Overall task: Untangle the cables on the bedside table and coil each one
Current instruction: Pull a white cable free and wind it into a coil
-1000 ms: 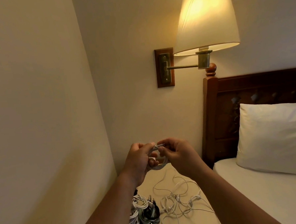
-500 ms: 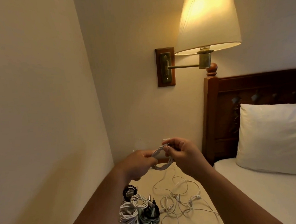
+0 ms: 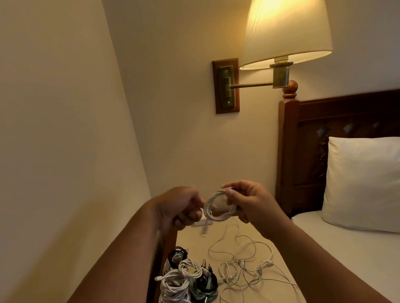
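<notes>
- While both hands are raised above the far end of the bedside table (image 3: 192,241), they hold between them a white cable coil (image 3: 217,208) of several loops, which does not touch the table.
- The right hand (image 3: 250,202) grips the right side of this coil; thumb and fingers are curled and pinch the loops together at the top.
- The left hand (image 3: 181,205) is a little blurred. Its fingers are curled tight and meet the left edge of the coil, so it seems to hold the cable there too.
- One short end with a plug (image 3: 205,231) hangs under the left hand, just above the table.
- On the near left corner of the table lie finished bundles, all touching: a big white bundle (image 3: 174,294), a dark greenish one (image 3: 204,287) on its right and a black one (image 3: 176,254) behind them.
- To the right of these bundles, in the middle of the table, a tangle of thin white cables (image 3: 244,267) is spread loose — it is not coiled yet.
- Above the table a lit wall lamp (image 3: 285,24) hangs on a brass arm.
- Right of the table stands the bed — a dark wooden headboard (image 3: 332,126) and a white pillow (image 3: 369,181).
</notes>
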